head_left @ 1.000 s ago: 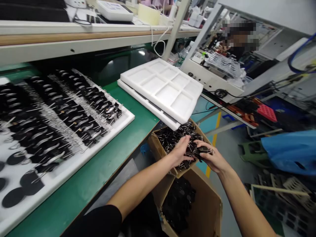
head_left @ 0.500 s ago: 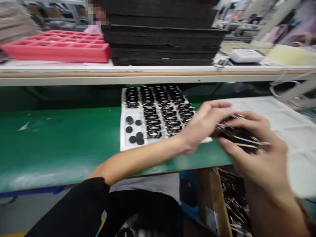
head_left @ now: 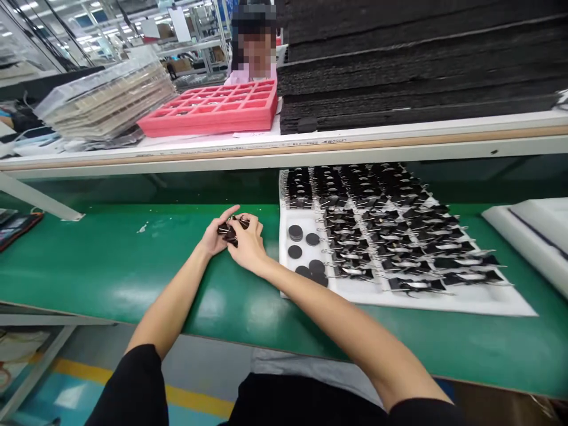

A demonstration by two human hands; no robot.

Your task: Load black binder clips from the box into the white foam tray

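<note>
Binder clips (head_left: 231, 229), a small black bunch with wire handles, sit at the centre of the frame between both of my hands, just above the green surface (head_left: 110, 260). My left hand (head_left: 216, 235) comes in from the lower left with its forearm stretched forward, index finger raised and pointing toward upper right, the other fingers curled around the near side of the bunch. My right hand (head_left: 247, 244) reaches across from the lower right, its arm running diagonally over the surface edge, fingers bent over the clips from the right. Each grip is pressed together on the bunch, which I hold cupped from both sides.

Just to the right of my hands lies a white foam tray (head_left: 444, 296), flat on the surface. Rows of black clips (head_left: 381, 231) fill most of it, and its near left part shows a few round black pads (head_left: 306, 255). At the far right edge lies another white tray (head_left: 532, 231). On the shelf above stand a red compartment tray (head_left: 213, 109) and a stack of black foam sheets (head_left: 417, 65).
</note>
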